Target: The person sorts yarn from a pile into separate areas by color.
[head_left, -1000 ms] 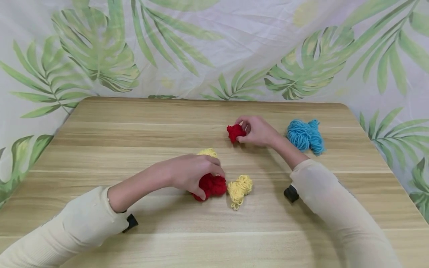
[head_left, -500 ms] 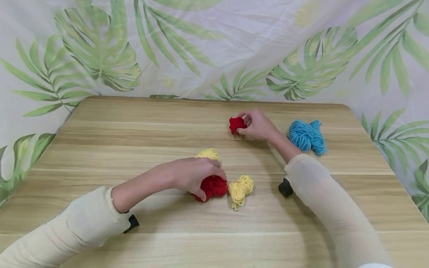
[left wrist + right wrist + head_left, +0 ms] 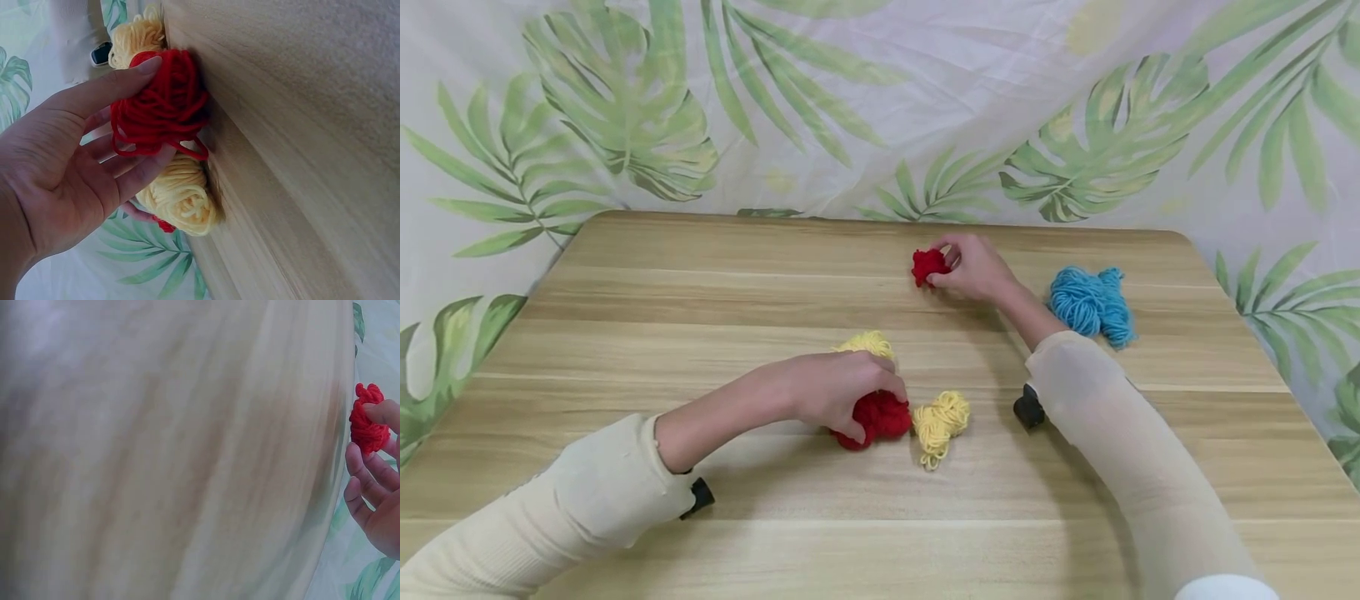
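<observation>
My left hand grips a large red yarn bundle at the middle of the table, thumb on one side and fingers on the other. One yellow yarn bundle lies just right of it. Behind the left hand lies another yellow yarn bundle, partly hidden by the hand. Farther back, my right hand pinches a small red yarn bundle between thumb and fingers. In the right wrist view this small red bundle shows at the right edge; whether it touches the table cannot be told.
A blue yarn bundle lies at the back right, beside the right forearm. The wooden table ends at a far edge before a leaf-patterned cloth. A black wrist device hangs under the right sleeve.
My right hand has moved away toward the table's far edge, carrying the small red yarn bundle. The left hand keeps its grip on the large red bundle and has barely moved.
</observation>
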The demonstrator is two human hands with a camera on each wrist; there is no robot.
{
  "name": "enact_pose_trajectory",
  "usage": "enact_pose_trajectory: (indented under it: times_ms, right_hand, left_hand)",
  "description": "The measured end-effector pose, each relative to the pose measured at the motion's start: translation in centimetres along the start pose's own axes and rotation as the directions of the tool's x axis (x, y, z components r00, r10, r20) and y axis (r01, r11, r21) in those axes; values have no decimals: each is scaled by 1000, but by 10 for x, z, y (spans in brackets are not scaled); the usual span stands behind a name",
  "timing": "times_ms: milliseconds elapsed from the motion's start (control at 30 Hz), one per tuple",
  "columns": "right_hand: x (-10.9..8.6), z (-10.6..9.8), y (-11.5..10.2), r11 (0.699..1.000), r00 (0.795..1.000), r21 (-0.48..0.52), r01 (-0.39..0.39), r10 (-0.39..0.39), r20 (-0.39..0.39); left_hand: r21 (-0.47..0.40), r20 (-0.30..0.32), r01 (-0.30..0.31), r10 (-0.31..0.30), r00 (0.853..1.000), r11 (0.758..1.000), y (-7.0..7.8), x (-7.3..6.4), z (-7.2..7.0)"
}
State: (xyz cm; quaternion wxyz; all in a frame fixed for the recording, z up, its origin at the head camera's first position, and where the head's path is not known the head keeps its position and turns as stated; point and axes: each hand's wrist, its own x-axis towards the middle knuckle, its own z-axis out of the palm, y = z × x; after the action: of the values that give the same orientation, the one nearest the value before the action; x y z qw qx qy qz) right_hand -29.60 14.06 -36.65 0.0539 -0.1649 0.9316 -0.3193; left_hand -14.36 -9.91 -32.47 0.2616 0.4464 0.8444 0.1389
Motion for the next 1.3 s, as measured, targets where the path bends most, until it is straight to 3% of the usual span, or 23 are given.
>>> enact_pose_trajectory:
  times_ms: [200,300,600,1000,1300]
  right_hand:
    - [4,-1,0,1000,1000,-2,6,-6,-13]
    - [6,0,-1,1000,1000,-4,4,-4,-10]
    - [9,0,-1,998,998,30,-53,54,-29]
    - [14,2,0,998,998,-1,-67,67,-14]
    - [14,3,2,998,998,7,-59,59,-27]
  left_hand:
    - [-57,-5,8,-8,1000,998,-3,2,1]
    - [-72,-17,-19,18,1000,997,-6,2,1]
    - [-54,-47,-80,78,996,995,-11,3,2]
    - [-41,-58,-100,98,994,994,-12,4,3]
    - [-92,-74,-101,94,993,991,-12,3,2]
